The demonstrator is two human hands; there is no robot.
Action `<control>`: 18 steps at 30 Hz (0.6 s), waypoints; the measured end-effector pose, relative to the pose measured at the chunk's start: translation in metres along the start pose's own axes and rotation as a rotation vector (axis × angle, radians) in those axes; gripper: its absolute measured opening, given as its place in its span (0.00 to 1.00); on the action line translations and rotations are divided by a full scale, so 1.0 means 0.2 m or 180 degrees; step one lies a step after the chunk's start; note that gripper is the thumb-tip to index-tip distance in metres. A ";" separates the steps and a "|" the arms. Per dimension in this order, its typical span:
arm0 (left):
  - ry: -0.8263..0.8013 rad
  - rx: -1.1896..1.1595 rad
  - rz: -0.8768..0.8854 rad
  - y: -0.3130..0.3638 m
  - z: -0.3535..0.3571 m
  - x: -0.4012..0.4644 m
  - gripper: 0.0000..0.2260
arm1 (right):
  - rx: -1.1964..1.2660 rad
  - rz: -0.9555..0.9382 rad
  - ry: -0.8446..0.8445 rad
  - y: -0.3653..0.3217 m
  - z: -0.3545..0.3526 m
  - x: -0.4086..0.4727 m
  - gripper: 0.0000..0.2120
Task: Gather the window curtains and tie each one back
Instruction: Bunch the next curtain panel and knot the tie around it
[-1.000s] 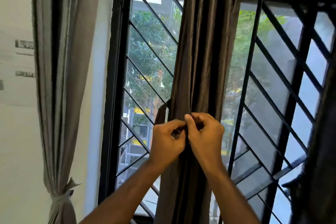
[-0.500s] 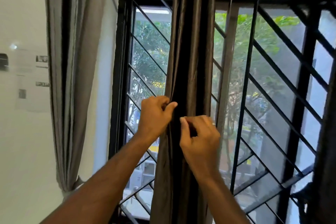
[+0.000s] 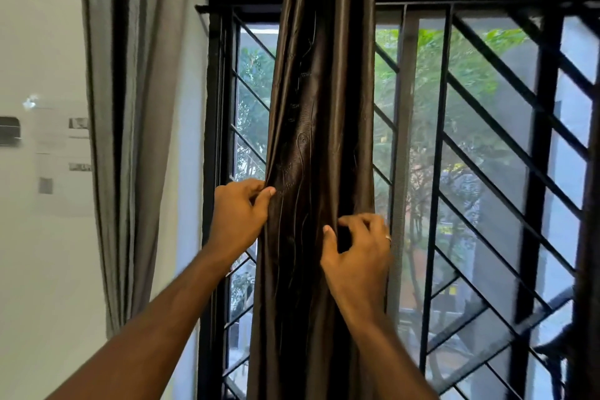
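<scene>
A tall window with a black metal frame (image 3: pixel 216 140) fills most of the view, its panes crossed by a black grille of upright and slanting bars (image 3: pixel 480 153), with blurred green foliage behind the glass. Down the middle of the window hangs the dark brown satin curtain (image 3: pixel 321 107), gathered into a narrow column of deep vertical folds, glossy, with a faint stitched swirl pattern on its face. To the left, against the smooth pale wall (image 3: pixel 39 269), hangs a matte grey curtain (image 3: pixel 130 140) in soft, loose pleats. Just right of the brown curtain a strip of fine grey mesh screen (image 3: pixel 401 153) stands upright in the window. The left hand (image 3: pixel 238 216) grips the brown curtain's left edge, fingers curled behind the cloth and thumb pressed on the front. The right hand (image 3: pixel 360 253), lower down, pinches a fold at the curtain's right side between thumb and bent fingers; a thin pale ring (image 3: pixel 388 237) sits on one finger.
</scene>
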State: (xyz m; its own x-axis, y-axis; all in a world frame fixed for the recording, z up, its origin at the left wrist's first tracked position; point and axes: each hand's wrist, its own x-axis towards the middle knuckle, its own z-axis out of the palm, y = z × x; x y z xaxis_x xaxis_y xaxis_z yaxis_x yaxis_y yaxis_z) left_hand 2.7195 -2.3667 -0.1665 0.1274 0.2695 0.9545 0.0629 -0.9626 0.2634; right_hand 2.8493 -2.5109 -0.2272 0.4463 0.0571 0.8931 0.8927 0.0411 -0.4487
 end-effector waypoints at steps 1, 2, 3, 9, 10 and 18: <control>-0.0006 -0.0024 0.0022 0.00 0.00 0.00 0.19 | -0.0028 -0.0160 -0.0007 -0.02 0.01 -0.02 0.08; -0.0028 -0.0042 0.0051 0.00 0.00 0.00 0.19 | -0.0025 -0.0221 0.0006 -0.05 0.03 -0.03 0.09; -0.0061 -0.0049 0.0084 0.00 0.00 -0.01 0.19 | 0.0020 -0.0182 0.0049 -0.08 0.04 -0.04 0.11; -0.0239 -0.0086 0.0272 -0.01 -0.04 0.01 0.20 | -0.0111 -0.0154 0.0294 -0.19 0.14 -0.05 0.14; -0.0240 -0.0126 0.0260 -0.02 -0.05 0.01 0.21 | -0.0112 -0.0073 0.0383 -0.19 0.15 -0.05 0.12; -0.0173 -0.0352 0.0110 -0.06 -0.07 0.01 0.19 | -0.0067 0.0108 0.0489 -0.25 0.16 0.01 0.18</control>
State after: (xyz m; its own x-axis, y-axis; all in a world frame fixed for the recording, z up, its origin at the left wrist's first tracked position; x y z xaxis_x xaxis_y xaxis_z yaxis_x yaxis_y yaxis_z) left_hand 2.7046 -2.3544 -0.1657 0.1811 0.2343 0.9551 -0.0515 -0.9676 0.2471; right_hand 2.8043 -2.4810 -0.2042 0.4791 -0.0952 0.8726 0.8773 0.0208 -0.4795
